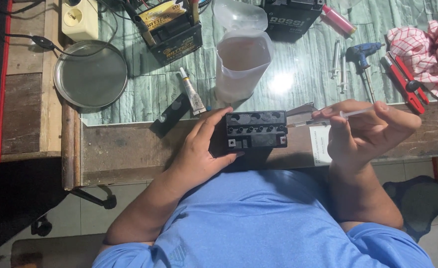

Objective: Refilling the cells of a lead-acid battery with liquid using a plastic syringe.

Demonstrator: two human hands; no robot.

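Note:
A small black battery with a row of open filler holes on top rests at the near edge of the wooden table. My left hand grips its left side, thumb on top and fingers underneath. My right hand holds a clear syringe by its barrel, thumb near the plunger end. The syringe's thin tip points left toward the battery's right end, close to it but apart.
Behind the battery stand a translucent plastic jug of liquid, a glue tube, a round metal dish and two more batteries. Spare syringes, a glue gun, red-handled pliers and a checked cloth lie right.

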